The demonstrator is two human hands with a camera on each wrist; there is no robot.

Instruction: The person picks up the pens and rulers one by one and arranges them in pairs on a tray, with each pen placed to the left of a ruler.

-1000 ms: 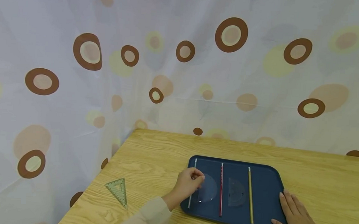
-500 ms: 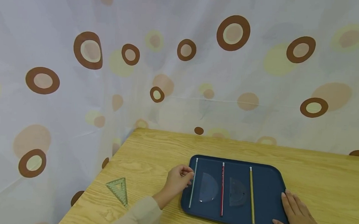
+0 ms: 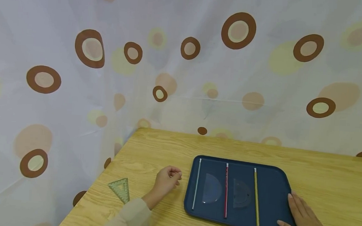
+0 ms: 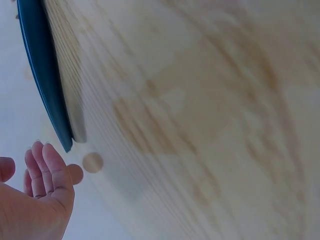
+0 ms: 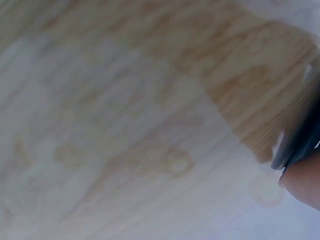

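A dark blue tray [image 3: 273,201] lies on the table, bearing a greenish-grey pencil [image 3: 196,185], a red pencil [image 3: 226,193] and a yellow pencil [image 3: 256,199], roughly parallel. Between the first two is a clear protractor [image 3: 212,190]; a second protractor [image 3: 240,194] lies between the red and yellow ones. My left hand [image 3: 165,182], loosely bent and holding nothing, hovers just left of the tray. The left wrist view shows its relaxed fingers [image 4: 50,172] below the tray's edge. My right hand [image 3: 306,219] rests with straight fingers on the tray's right rim, thumb toward the front.
A green set square [image 3: 121,189] lies on the wooden table [image 3: 160,149], left of my left hand. A curtain [image 3: 183,75] with brown-ringed circles hangs behind the table and along its left side.
My left hand has moved left, from above the first protractor to outside the tray, uncovering the protractor and the greenish-grey pencil. The right hand stays on the tray's rim; the view has shifted slightly.
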